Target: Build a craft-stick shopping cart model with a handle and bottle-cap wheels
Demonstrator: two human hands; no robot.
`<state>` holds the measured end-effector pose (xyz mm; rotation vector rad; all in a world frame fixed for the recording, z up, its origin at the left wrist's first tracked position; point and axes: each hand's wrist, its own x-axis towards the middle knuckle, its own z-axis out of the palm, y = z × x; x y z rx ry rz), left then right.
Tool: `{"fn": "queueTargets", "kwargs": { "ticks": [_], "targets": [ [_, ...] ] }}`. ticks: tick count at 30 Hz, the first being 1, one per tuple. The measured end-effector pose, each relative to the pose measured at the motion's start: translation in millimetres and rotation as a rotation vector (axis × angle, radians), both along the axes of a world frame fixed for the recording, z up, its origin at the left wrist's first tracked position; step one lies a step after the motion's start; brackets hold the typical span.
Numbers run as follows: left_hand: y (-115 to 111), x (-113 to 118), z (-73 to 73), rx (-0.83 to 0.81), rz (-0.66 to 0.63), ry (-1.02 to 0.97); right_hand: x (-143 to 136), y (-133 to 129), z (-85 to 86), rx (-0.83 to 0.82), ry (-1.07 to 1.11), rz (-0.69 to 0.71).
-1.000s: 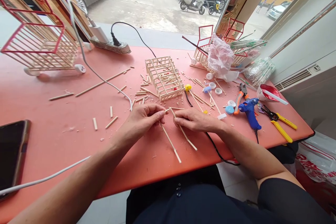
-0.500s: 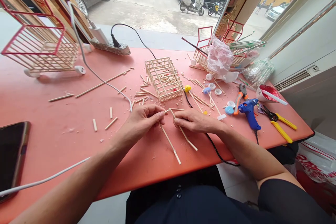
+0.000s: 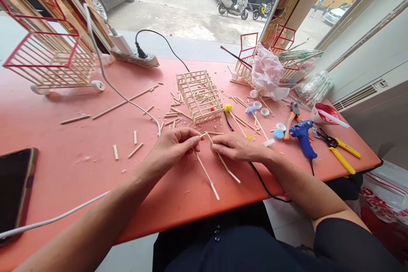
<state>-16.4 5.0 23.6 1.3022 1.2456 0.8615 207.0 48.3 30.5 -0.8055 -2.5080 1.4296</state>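
Observation:
My left hand (image 3: pixel 178 144) pinches a short wooden stick at its fingertips, near the table's front middle. A longer joined stick (image 3: pixel 206 174) runs down from under those fingers toward the table edge. My right hand (image 3: pixel 231 146) closes its thumb and fingers on a bent wooden stick piece (image 3: pixel 228 170), whose top end meets the short stick's tip. Another thin stick (image 3: pixel 214 132) lies just beyond the right fingers. Past both hands a small basket of wooden sticks (image 3: pixel 200 95) rests among loose sticks.
On the pink table (image 3: pixel 95 148), a blue glue gun (image 3: pixel 304 138), yellow-handled pliers (image 3: pixel 342 153) and orange-handled pliers (image 3: pixel 290 121) lie right. A red-rimmed stick cart (image 3: pixel 63 59) stands left above a phone (image 3: pixel 15 191). White (image 3: pixel 111 87) and black cables cross the table.

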Motion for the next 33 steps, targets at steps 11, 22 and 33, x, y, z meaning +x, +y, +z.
{"fn": "queueTargets", "kwargs": {
  "ticks": [11,22,33],
  "targets": [
    [0.7,-1.7,-4.0,0.005,-0.009,0.023,0.7,-0.3,0.1,0.011,-0.009,0.002],
    [1.7,-1.8,-5.0,-0.001,-0.003,-0.001,-0.2,0.0,1.7,0.023,-0.017,0.005],
    [0.2,-0.3,-0.7,0.006,-0.001,0.002,-1.1,-0.8,2.5,0.029,-0.027,0.003]
  ]
}}
